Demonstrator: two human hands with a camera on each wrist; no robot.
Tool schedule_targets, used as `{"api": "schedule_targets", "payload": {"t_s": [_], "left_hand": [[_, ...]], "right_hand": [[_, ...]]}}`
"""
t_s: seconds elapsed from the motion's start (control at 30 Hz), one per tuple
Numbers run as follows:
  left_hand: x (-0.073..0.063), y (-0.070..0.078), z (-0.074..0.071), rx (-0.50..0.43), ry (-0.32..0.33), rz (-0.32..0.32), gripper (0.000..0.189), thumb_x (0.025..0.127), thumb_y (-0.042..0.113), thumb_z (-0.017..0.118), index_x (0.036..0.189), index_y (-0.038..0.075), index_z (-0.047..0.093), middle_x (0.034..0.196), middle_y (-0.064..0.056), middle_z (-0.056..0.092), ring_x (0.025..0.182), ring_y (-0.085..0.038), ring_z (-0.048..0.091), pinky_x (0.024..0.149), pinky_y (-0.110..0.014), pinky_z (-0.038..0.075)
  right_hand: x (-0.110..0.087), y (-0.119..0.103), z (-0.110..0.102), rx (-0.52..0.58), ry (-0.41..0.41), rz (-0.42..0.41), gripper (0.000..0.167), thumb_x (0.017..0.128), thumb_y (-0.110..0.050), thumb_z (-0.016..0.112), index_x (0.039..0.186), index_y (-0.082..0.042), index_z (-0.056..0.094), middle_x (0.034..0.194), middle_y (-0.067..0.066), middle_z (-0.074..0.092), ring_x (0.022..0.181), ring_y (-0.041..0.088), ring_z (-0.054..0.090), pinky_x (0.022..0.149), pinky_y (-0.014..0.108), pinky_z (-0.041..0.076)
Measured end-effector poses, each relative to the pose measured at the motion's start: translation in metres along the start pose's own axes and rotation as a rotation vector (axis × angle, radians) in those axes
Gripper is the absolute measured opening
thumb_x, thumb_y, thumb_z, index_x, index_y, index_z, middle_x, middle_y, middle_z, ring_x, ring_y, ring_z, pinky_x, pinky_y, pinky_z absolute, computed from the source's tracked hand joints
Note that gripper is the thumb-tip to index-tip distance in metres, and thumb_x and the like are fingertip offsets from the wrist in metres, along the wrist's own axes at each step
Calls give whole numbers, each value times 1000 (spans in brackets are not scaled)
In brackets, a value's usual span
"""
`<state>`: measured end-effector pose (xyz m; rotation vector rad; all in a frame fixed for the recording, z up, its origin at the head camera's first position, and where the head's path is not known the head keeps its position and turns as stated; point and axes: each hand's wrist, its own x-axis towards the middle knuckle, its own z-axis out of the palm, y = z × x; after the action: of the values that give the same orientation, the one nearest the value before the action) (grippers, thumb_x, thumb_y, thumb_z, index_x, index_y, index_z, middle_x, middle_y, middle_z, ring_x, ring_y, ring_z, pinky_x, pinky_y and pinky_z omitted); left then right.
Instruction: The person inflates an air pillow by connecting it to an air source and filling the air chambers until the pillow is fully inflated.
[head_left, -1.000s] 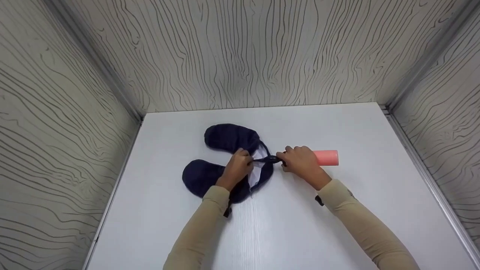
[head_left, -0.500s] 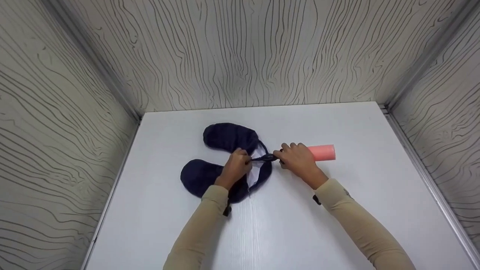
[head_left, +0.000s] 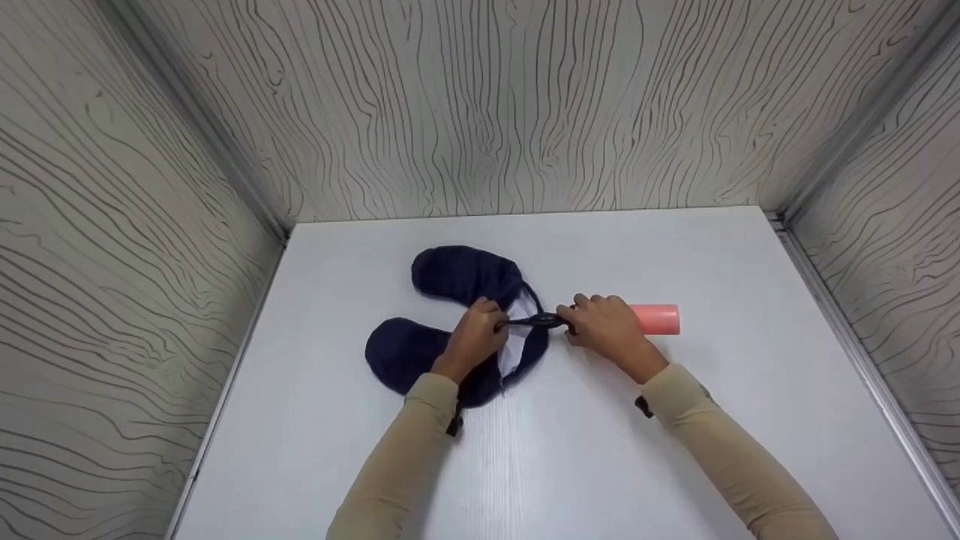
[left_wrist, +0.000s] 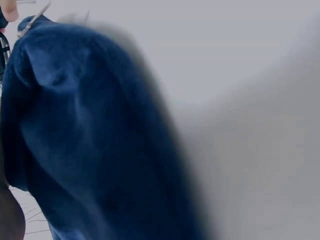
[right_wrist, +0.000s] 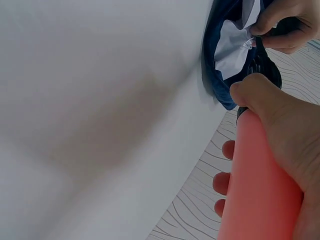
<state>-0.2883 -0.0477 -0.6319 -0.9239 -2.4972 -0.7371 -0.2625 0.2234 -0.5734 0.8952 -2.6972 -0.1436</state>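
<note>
A navy, U-shaped neck pillow lies on the table, its curved end open over a white lining. Over that opening, my left hand pinches the slim tip of a black nozzle. Beside those fingers a small clear plastic piece shows in the right wrist view. My right hand wraps around a coral-pink cylinder, with the black nozzle at its front and the thumb near where the two join. Dark blue pillow fabric fills much of the left wrist view.
The white table extends around the pillow. Wood-grain patterned walls enclose it at the back and both sides, with grey metal strips along the edges.
The pink cylinder's far end tipped slightly away half a second ago and has come back toward me, with my right hand. My left hand and the pillow keep their places.
</note>
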Motion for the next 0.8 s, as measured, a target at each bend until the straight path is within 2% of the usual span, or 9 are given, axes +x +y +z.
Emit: {"api": "schedule_targets", "payload": {"t_s": [0.13,0.33,0.47,0.6,0.8], "left_hand": [[1,1,-2,-5,16,14,7,88,-1,74,90,3,80,86,-6,69,84,-24,61,74,-30,58],[-3,-1,-2,-14,29,-5,6,91,3,76,95,2,79,88,-8,70,84,-25,60,73,-32,57],[-4,0,-1,33,48,-1,6,91,7,78,92,2,79,87,-8,71,83,-26,61,74,-32,58],[-4,3,-3,72,38,-2,5,92,6,78,88,3,80,85,-7,72,82,-24,61,73,-29,59],[-1,5,-9,130,19,50,6,91,2,78,86,4,80,82,-6,71,79,-22,60,73,-28,57]], "right_hand": [[-3,2,-1,20,-20,15,33,84,-34,89,104,-17,69,81,8,64,60,28,59,45,41,48],[-6,3,-3,46,-50,17,31,86,-34,86,104,-17,67,80,7,63,58,25,56,45,39,47],[-7,2,-5,70,-78,34,31,88,-35,85,104,-17,66,80,6,62,58,23,53,45,38,46],[-7,1,-5,83,-110,50,31,89,-38,84,106,-18,67,81,6,62,58,21,51,46,37,46],[-8,-2,-5,110,-26,33,28,87,-35,85,102,-17,69,76,6,62,53,21,48,44,38,45]]}}
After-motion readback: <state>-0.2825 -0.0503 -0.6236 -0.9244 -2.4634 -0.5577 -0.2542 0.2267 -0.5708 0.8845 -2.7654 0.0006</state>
